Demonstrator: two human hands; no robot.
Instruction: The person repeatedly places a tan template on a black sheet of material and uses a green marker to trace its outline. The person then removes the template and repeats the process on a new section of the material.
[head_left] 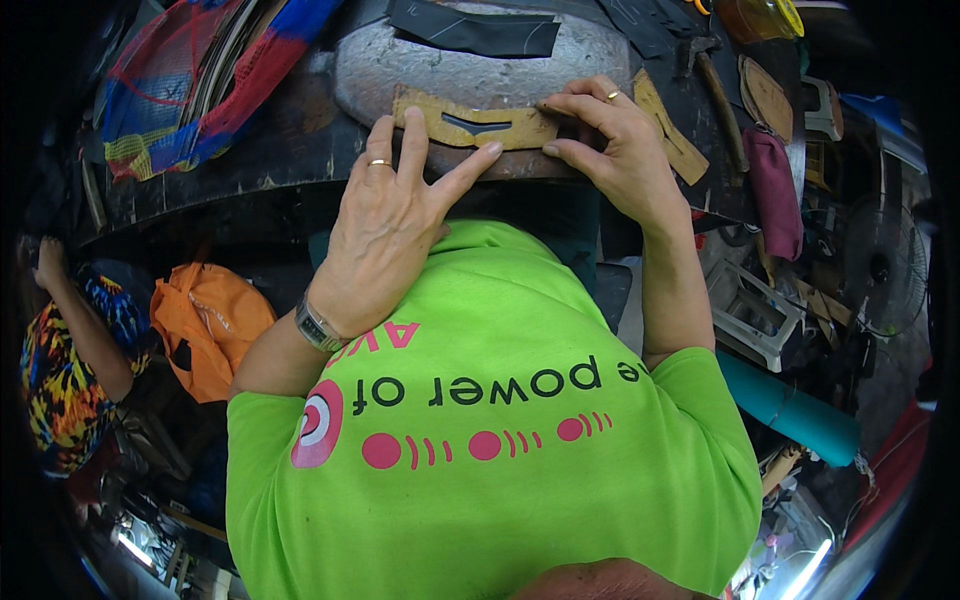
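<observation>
A tan, slightly curved template (433,126) with a narrow slot lies along the near edge of a grey stone-like slab (385,65). Dark material shows through its slot. My left hand (380,225) rests on the template's left part, fingers spread, the thumb reaching toward its lower middle edge. At the other end, my right hand (625,145) pinches the template's right tip between thumb and fingers. Farther back on the slab is a black strip (475,30) with pale drawn lines. Another tan slotted template (668,130) lies right of my right hand.
A hammer (722,110) lies on the dark table, beside brown oval pieces (766,95) and a maroon pouch (778,195). A yellow-lidded jar (765,18) stands far right. A netted bag (190,80) sits left. Another person's arm (90,320) is at far left.
</observation>
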